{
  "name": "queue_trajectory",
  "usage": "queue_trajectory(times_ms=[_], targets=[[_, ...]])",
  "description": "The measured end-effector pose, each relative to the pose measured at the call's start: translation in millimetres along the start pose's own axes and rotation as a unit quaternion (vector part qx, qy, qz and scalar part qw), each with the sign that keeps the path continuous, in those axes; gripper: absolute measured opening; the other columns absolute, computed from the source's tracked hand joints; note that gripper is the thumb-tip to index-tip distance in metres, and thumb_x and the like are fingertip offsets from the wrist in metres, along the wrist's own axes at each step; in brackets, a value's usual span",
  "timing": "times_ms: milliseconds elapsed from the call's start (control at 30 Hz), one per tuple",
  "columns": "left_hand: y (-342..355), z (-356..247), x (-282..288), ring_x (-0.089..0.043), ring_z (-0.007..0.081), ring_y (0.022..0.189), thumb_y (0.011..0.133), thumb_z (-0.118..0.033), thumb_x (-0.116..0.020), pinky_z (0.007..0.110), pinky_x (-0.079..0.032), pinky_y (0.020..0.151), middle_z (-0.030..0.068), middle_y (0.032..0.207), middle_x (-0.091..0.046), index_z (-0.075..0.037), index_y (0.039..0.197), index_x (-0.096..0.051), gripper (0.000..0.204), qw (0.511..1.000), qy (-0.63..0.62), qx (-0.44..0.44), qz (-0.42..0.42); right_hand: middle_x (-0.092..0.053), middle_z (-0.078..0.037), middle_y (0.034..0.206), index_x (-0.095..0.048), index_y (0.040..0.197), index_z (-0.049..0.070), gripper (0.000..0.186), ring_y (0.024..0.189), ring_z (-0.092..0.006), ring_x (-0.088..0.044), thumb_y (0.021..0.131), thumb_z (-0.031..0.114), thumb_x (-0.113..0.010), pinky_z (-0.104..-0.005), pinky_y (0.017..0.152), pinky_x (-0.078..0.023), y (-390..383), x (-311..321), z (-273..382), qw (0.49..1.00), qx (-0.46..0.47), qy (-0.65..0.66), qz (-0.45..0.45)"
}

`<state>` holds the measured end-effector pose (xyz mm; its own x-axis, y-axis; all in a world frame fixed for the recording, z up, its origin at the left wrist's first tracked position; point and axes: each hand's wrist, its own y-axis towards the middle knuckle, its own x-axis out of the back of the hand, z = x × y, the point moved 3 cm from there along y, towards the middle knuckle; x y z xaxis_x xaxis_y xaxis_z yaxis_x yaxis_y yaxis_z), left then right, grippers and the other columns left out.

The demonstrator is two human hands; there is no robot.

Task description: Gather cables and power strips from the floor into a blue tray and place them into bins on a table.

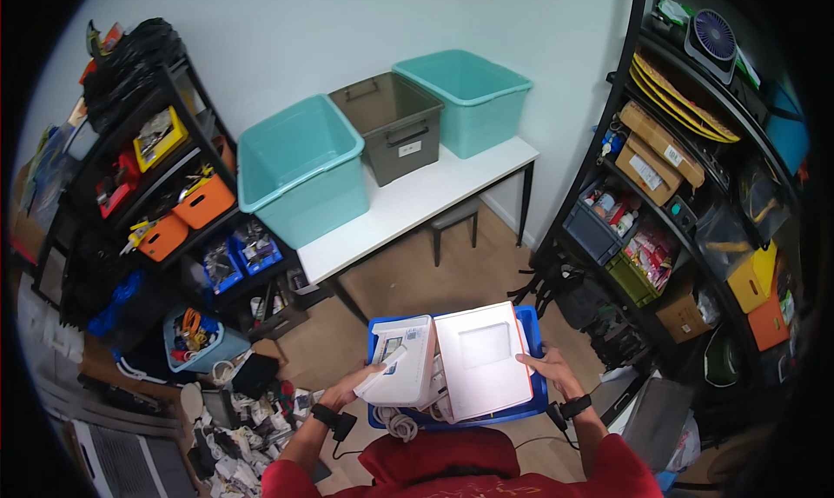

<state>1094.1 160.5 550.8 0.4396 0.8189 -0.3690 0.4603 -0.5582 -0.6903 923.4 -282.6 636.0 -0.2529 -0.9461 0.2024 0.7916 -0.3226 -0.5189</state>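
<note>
In front of my body is a blue bin [539, 401] loaded with white boxes. My left hand [349, 385] is closed at its left side, the thumb lying over a white box [408, 385] with a picture on its face. On the right side my right hand [556, 369] grips the bin's edge, its thumb touching a flat white box [469, 385] with orange along one edge. The fingers under both sides are hidden. A coiled grey-white cable [398, 423] hangs at the bin's near left corner. Each wrist wears a black strap with a small device.
Ahead, a white table [347, 259] bears two teal tubs [304, 194] [486, 116] and a grey-brown tub [404, 150]. A grey stool [452, 218] stands beneath. Loaded black shelves rise left and right. A pile of white electrical items [248, 437] covers the floor at lower left.
</note>
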Motion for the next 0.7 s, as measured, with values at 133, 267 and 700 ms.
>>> queue_trajectory(times_ms=[133,267,700], targets=[[71.0,-61.7,-9.6,-0.064,0.0234,0.118,0.092,-0.037,-0.074,0.037,-0.051,0.103,0.0163,0.139,-0.058,0.002,0.153,-0.030,0.085,0.999,0.013,0.026,0.044,-0.068,-0.025,0.117,-0.053,0.133,-0.017,0.092,0.104,-0.0271,-0.069,0.076,0.046,-0.089,-0.0349,0.089,-0.054,71.6,34.7,7.5,0.997,-0.010,-0.061,-0.036],[148.5,-126.7,-2.4,-0.064,0.0242,0.118,0.091,-0.041,-0.075,0.035,-0.054,0.098,0.0195,0.136,-0.058,0.006,0.148,-0.029,0.086,0.997,0.078,-0.010,-0.013,-0.067,-0.025,0.121,-0.046,0.140,-0.018,0.103,0.110,-0.0285,-0.066,0.072,0.045,-0.091,-0.0348,0.093,-0.052,151.4,55.4,33.9,0.998,-0.002,-0.007,-0.059],[311.4,-308.7,10.2,-0.068,0.0241,0.110,0.096,-0.037,-0.068,0.035,-0.058,0.093,0.0189,0.134,-0.061,0.001,0.148,-0.040,0.070,0.998,0.022,-0.021,-0.052,-0.060,-0.028,0.134,-0.041,0.144,-0.017,0.107,0.121,-0.0303,-0.061,0.072,0.044,-0.092,-0.0366,0.101,-0.049,415.0,105.8,177.3,0.995,-0.028,-0.080,-0.047]])
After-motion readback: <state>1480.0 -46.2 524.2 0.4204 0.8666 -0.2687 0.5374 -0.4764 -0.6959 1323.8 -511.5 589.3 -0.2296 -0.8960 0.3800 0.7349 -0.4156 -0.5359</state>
